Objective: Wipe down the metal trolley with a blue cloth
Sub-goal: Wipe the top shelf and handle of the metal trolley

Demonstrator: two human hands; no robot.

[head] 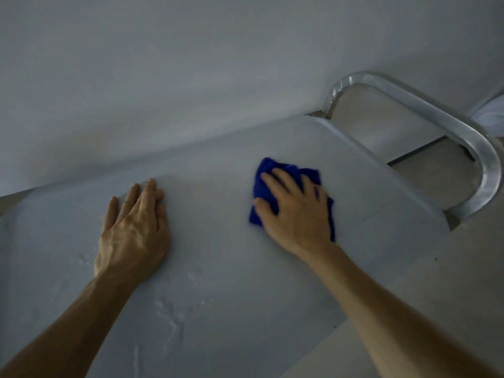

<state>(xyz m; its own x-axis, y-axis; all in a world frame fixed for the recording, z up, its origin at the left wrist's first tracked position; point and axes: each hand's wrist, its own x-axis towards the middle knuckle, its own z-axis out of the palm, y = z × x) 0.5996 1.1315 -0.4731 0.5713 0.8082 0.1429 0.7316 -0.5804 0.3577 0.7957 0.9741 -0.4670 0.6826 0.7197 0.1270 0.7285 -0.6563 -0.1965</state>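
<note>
The trolley [218, 255] top fills the lower and middle frame as a flat grey metal sheet. Its far edge runs from the left edge of the frame up toward the upper right, close against a plain wall [191, 64]. The rounded far corner sits in the upper right, and from there the right edge slants down toward the lower middle of the frame. Past that edge a curved metal handle [463, 137] loops outward, with pale floor [436, 268] seen through it and below it. Bare metal lies open between the two hands and to the right of the cloth up to the rounded corner. Water streaks [169, 315] mark the near surface at lower centre.

Both forearms reach in from the bottom corners. The left hand [133, 230] lies palm down at centre left, fingers straight and close together, pointing toward the far edge; its grip is released and holds nothing, only resting on the metal.

The right hand [294, 211] lies palm down at centre right on the cloth [266, 170], fingers spread and lightly bent, pressing it flat on the trolley rather than clenching it. The folded blue cloth shows beyond the fingertips and along both sides of the hand.
</note>
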